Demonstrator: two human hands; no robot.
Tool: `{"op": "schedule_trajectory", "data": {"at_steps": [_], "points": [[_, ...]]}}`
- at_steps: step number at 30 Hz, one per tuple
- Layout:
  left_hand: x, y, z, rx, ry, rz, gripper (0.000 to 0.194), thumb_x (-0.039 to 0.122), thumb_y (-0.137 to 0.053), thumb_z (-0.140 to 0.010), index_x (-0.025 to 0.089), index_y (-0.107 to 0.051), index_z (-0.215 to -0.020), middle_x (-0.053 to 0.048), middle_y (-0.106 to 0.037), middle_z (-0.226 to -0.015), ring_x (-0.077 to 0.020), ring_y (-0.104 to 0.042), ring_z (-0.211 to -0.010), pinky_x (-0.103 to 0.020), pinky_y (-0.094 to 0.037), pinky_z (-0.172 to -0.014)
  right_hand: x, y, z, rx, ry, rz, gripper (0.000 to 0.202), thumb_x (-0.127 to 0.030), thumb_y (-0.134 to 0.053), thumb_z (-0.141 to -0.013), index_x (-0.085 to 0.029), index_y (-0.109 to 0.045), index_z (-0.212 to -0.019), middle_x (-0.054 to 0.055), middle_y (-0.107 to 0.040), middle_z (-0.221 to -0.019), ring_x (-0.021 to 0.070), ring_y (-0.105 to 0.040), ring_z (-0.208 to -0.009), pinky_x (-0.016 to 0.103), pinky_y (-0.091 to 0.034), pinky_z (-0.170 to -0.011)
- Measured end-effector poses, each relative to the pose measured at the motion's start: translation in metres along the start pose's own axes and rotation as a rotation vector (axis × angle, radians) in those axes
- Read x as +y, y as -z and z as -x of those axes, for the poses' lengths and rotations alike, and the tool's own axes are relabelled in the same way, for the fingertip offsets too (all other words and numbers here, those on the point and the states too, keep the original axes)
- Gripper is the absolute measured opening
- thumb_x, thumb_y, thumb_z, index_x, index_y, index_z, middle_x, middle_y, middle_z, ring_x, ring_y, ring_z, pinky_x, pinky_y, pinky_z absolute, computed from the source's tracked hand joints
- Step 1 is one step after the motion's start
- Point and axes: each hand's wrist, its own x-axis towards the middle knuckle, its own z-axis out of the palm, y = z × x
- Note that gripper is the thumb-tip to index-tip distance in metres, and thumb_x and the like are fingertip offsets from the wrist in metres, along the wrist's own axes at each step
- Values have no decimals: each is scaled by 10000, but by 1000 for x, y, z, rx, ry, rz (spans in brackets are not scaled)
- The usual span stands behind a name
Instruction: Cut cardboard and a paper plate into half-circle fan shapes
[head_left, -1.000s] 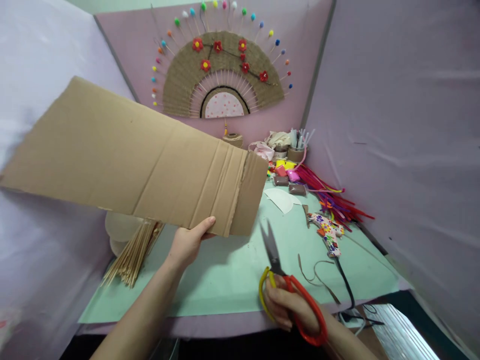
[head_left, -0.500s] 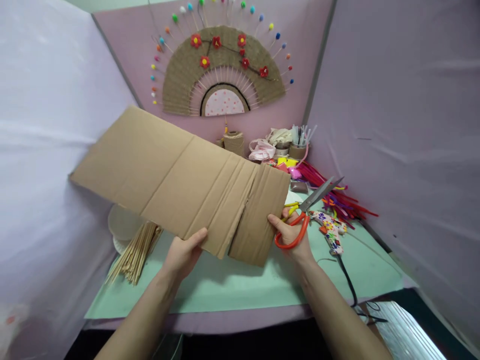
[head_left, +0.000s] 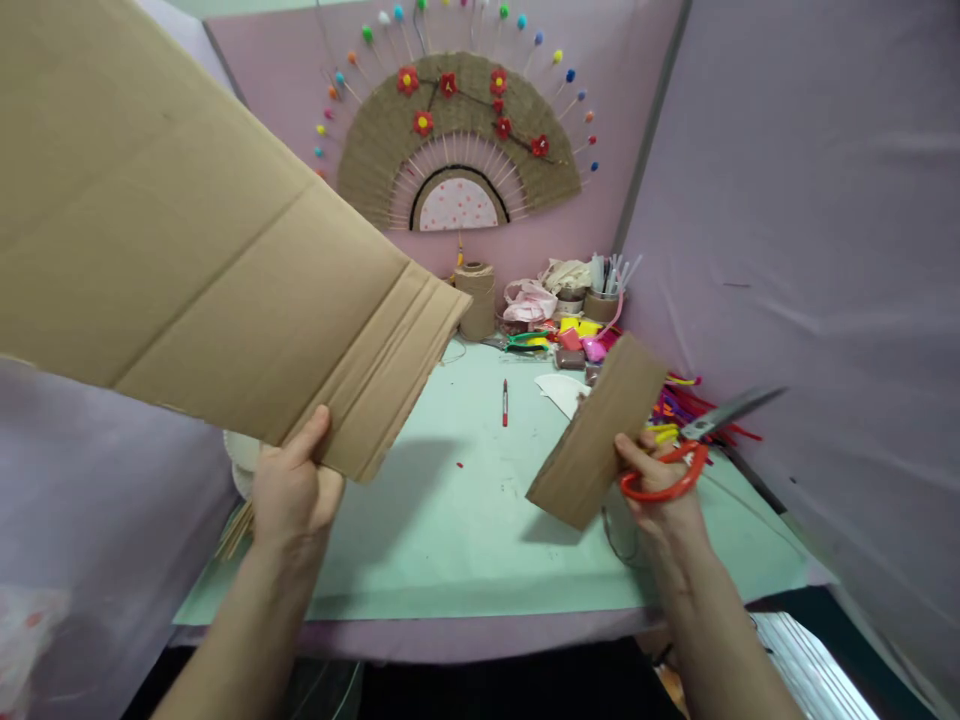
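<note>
A large creased sheet of cardboard (head_left: 217,250) fills the upper left, and my left hand (head_left: 296,490) is closed on its lower edge, thumb on top. My right hand (head_left: 660,490) pinches a small strip of cardboard (head_left: 600,435) by its right edge. The same hand carries a pair of scissors (head_left: 686,455) with red and yellow handles, blades apart and pointing away to the right. A gap separates the strip from the large sheet. Both pieces are held above the green tabletop (head_left: 465,540).
A red pen (head_left: 505,403) lies mid-table. Farther back are a twine roll (head_left: 476,300), green-handled pliers (head_left: 525,342), clay packets (head_left: 577,330) and pipe cleaners (head_left: 679,405). Wooden sticks (head_left: 237,530) lie at left. A decorated cardboard fan (head_left: 465,110) hangs on the back wall.
The strip has come away from the large sheet. My left hand has moved left with the sheet, which is now raised; my right hand has moved right with the strip and scissors.
</note>
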Motion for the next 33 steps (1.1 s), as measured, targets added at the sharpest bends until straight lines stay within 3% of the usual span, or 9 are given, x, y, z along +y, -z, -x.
{"op": "schedule_trajectory", "data": {"at_steps": [5,8,13,16,19,22,25,30,33], "points": [[4,12,-5,-318,147,-81,555,198,-850,-573,203,-650,-1091,-77,-703,-1137,-274,-626,-1124,-367,-550,-921,-12,-3,1,-94,22,48,430,-262,-854,-513,-201,-479,-713,-74,-481,-668,88,-488,-616,229,-396,-582],[2,35,-5,-305,235,-184,586,220,-863,-572,200,-644,-1115,-79,-712,-1134,-261,-643,-1101,-329,-557,-903,-15,-4,3,-56,39,52,418,-263,-847,-512,-200,-479,-700,-69,-490,-673,92,-501,-628,229,-394,-583],[17,100,-4,-264,502,-399,729,278,-862,-583,284,-573,-1253,-56,-704,-1185,-305,-653,-1095,-362,-564,-905,-7,14,0,-45,-32,52,465,-285,-867,-465,-205,-460,-676,-52,-525,-694,118,-528,-653,253,-410,-589],[25,131,11,-256,708,-363,896,306,-853,-582,360,-446,-1379,-46,-684,-1230,-356,-628,-1126,-436,-549,-933,0,19,1,-50,-64,93,479,-298,-886,-444,-201,-481,-681,-60,-501,-686,114,-518,-659,256,-410,-611],[23,146,32,-251,875,-272,989,297,-830,-611,378,-322,-1456,-48,-676,-1245,-376,-601,-1160,-503,-510,-972,2,15,4,-88,-67,120,484,-309,-895,-442,-198,-492,-685,-59,-493,-701,114,-514,-678,257,-410,-635],[13,149,45,-292,954,-199,1013,256,-821,-625,328,-286,-1482,-74,-671,-1249,-373,-609,-1150,-530,-481,-995,1,8,7,-103,-64,133,488,-326,-893,-437,-199,-493,-685,-63,-472,-683,107,-482,-647,249,-390,-604],[-1,144,41,-383,980,-178,975,216,-832,-616,240,-347,-1461,-127,-673,-1233,-364,-637,-1109,-512,-483,-993,0,3,11,-113,-51,144,478,-332,-883,-449,-199,-491,-690,-62,-472,-673,108,-474,-634,247,-377,-587],[-23,121,3,-518,916,-270,757,234,-841,-610,189,-535,-1301,-133,-701,-1170,-326,-661,-1077,-440,-523,-942,-3,-5,13,-140,-69,169,473,-320,-884,-450,-193,-502,-699,-68,-474,-652,98,-469,-600,239,-360,-567],[-29,107,-26,-576,822,-408,707,310,-839,-610,171,-556,-1242,-143,-700,-1160,-331,-665,-1064,-440,-527,-926,-2,-16,12,-195,-98,174,464,-323,-879,-466,-197,-499,-699,-61,-502,-652,109,-495,-596,247,-379,-565]]}}
